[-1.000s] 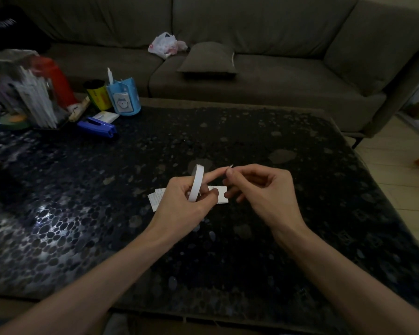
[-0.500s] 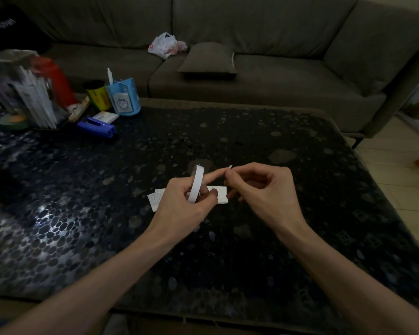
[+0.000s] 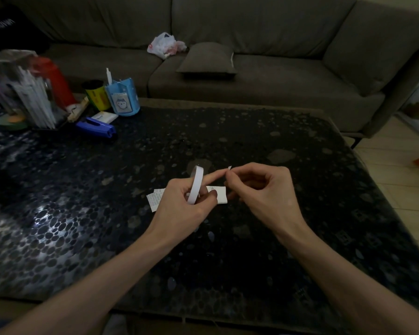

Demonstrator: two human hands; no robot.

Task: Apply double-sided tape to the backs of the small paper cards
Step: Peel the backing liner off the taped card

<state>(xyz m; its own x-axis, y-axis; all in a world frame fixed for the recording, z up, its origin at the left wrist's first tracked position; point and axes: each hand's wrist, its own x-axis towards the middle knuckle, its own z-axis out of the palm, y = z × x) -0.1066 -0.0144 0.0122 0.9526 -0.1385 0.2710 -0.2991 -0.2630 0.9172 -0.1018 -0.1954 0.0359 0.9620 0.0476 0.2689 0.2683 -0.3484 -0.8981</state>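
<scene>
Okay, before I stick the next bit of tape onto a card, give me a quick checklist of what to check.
1. Tape roll in hand: ok, the left hand grips it, fingers curled round the ring.
2. Free end caught: ok, the right hand pinches a small white tab at the left index fingertip.
3. Paper cards within reach: ok, they lie on the table right under both hands.
4. Card backs facing up: cannot tell, too dim and partly covered.
5. Tape already on a card: cannot tell.
</scene>
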